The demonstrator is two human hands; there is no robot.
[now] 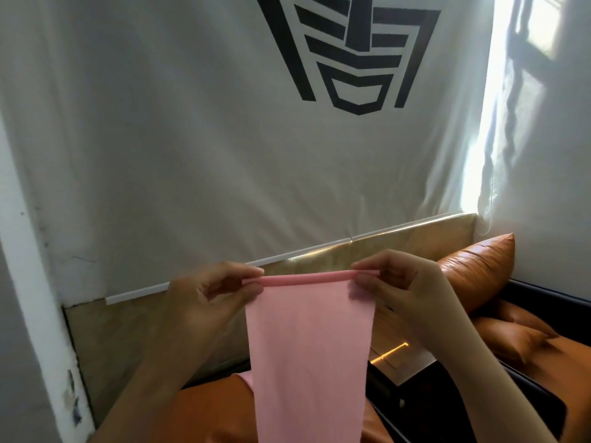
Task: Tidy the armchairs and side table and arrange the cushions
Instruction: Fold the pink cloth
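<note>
Mid-task, I'd say. Orange armchair (527, 353) had its cushion (479, 270) propped upright at the back; side table (409, 362) was mostly hidden. Pink cloth (307, 346) hung in front of it, left hand (204, 298) and right hand (399, 282) each pinching a top corner. Folding unfinished.

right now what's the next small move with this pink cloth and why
Probably bring the left hand and right hand together to fold the pink cloth in half: each pinches a top corner, and it hangs flat above the orange armchair.
</note>
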